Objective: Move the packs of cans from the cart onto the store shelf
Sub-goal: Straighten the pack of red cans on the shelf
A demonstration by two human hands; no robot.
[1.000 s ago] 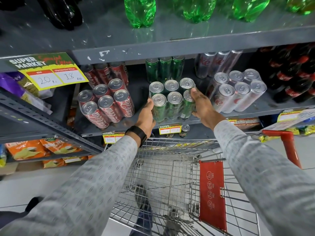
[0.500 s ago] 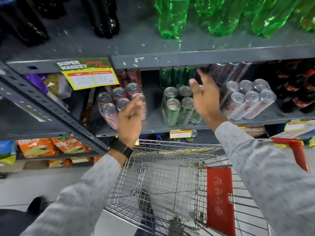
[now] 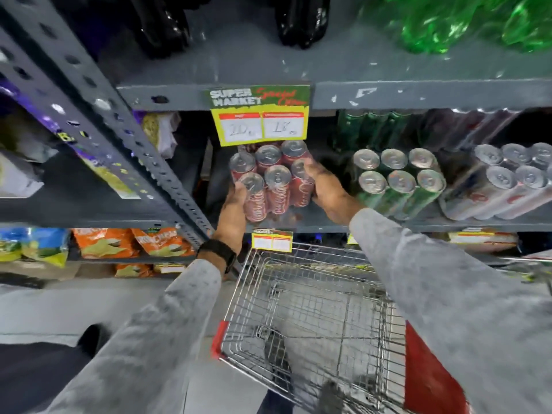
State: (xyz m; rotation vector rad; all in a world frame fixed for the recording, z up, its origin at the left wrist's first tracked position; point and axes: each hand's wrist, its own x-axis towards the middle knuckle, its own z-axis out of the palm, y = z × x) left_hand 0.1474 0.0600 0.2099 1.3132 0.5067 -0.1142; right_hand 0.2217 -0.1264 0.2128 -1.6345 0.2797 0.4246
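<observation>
A pack of red cans [image 3: 273, 180] lies on the grey shelf [image 3: 328, 224], can tops toward me. My left hand [image 3: 234, 209] grips its left lower side and my right hand [image 3: 327, 191] presses its right side. To the right lie a pack of green cans [image 3: 397, 182] and a pack of silver cans [image 3: 504, 183], both resting on the same shelf. Below my arms stands the wire cart [image 3: 316, 312]; no packs show in its basket.
A yellow price sign [image 3: 261, 119] hangs from the shelf above, just over the red pack. Dark bottles [image 3: 301, 19] and green bottles [image 3: 466, 22] stand on the upper shelf. A slanted grey upright [image 3: 119, 121] runs at left, with orange snack bags [image 3: 134, 243] below.
Both hands left the green pack and moved left onto the red pack. My view swung left, so the shelf contents sit further right in frame.
</observation>
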